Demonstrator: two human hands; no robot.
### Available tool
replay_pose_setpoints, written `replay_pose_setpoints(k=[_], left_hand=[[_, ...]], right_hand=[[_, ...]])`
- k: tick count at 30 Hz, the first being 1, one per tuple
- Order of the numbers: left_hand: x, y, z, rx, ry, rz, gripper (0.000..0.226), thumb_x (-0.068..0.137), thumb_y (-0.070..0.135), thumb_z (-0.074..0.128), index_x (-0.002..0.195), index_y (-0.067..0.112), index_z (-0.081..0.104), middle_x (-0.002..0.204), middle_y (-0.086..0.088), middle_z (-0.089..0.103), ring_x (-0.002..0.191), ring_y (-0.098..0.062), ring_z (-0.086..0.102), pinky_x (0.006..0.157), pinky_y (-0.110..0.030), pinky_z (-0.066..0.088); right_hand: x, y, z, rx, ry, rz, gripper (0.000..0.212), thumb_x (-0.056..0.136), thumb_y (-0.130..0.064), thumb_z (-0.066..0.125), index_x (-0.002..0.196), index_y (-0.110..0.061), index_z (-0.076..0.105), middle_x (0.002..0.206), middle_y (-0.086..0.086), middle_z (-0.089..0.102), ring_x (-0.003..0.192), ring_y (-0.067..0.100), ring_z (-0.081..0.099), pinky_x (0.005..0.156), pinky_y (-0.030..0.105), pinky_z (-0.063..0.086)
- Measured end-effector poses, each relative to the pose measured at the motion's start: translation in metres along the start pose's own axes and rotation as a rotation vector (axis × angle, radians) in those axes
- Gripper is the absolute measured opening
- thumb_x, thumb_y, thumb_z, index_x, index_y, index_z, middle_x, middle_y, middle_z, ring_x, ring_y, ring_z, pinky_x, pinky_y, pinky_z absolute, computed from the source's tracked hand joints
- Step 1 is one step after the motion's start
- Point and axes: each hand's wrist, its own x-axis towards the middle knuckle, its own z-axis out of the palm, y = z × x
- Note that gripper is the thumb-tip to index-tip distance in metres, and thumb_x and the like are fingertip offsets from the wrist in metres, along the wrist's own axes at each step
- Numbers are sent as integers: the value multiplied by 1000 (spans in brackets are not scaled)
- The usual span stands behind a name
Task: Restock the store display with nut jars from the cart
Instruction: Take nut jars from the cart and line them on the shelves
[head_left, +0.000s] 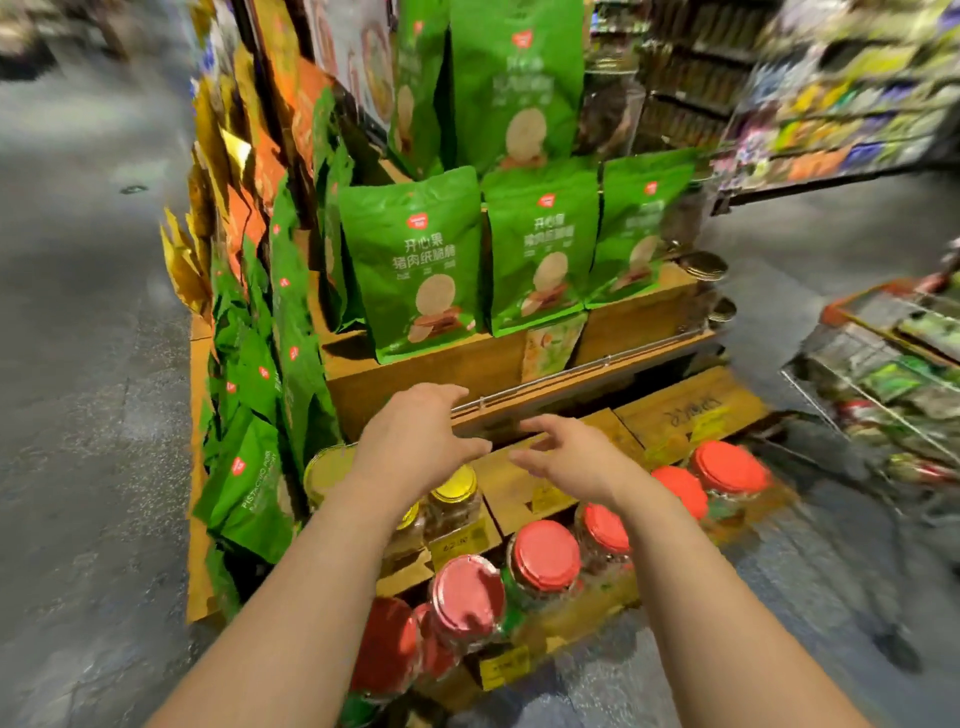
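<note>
Both hands, left hand (415, 436) and right hand (566, 457), hover spread and empty above the yellow-lidded jar (454, 501) below them; best turn toward the cart (883, 364) for more.

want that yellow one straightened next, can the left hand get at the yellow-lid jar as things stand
Probably yes. The left hand hovers open, holding nothing, just above the yellow-lid jar, and nothing lies between them. The right hand is off to the side, clear of that path.
</note>
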Motion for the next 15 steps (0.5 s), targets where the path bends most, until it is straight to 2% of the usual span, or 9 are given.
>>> replay_pose_setpoints(k=[4, 10, 15], left_hand=[[3, 78, 12, 34, -10, 141, 72, 86, 56, 72, 149, 31, 49, 151, 2, 52, 136, -21, 50, 105, -38, 46], [4, 211, 48, 37, -1, 300, 63, 90, 56, 68, 145, 28, 54, 143, 0, 59, 126, -22, 59, 97, -39, 53], [4, 332, 90, 2, -17, 436, 60, 90, 55, 68, 142, 30, 57, 140, 2, 63, 125, -23, 60, 98, -42, 54]], right_hand=[[-33, 54, -57, 1, 108, 34, 60, 91, -50, 70, 145, -29, 53, 129, 1, 65, 114, 18, 62, 97, 36, 51], [-85, 146, -145, -53, 169, 103, 63, 93, -47, 70, 148, -25, 50, 137, 6, 61, 123, 20, 60, 99, 36, 50], [-135, 240, -221, -107, 264, 220, 64, 92, -49, 70, 148, -26, 50, 139, 4, 62, 123, 21, 60, 101, 36, 49]])
